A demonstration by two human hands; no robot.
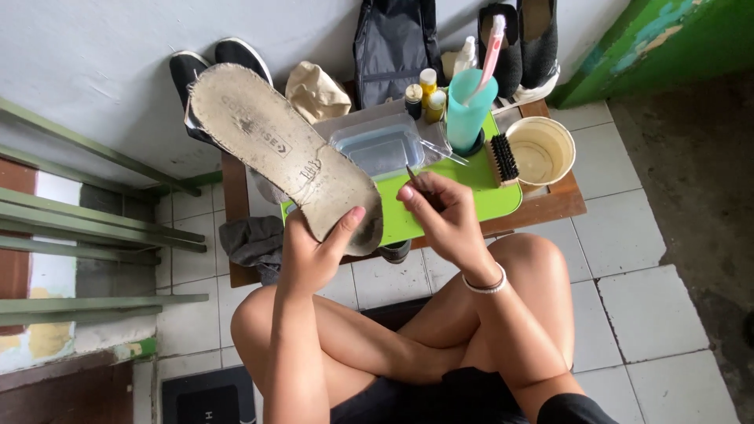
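Note:
My left hand (pixel 312 253) grips the heel end of a worn, dirty beige shoe insole (pixel 275 145), thumb on top, holding it up with its toe pointing to the upper left. My right hand (pixel 441 218), with a white bracelet at the wrist, pinches a thin dark stick-like tool (pixel 413 177) just right of the insole's heel. Both hands hover over the near edge of a lime green tray (pixel 495 198) on a low wooden table (pixel 561 202). My crossed bare legs fill the lower middle of the view.
On the tray stand a clear plastic tub (pixel 381 145), a teal cup (pixel 469 110) holding a pink toothbrush, small yellow-capped bottles (pixel 428 94) and a black brush (pixel 503 159). A cream bowl (pixel 540 149) sits at right. Shoes and a dark bag lean on the wall; a grey cloth (pixel 251 239) hangs left.

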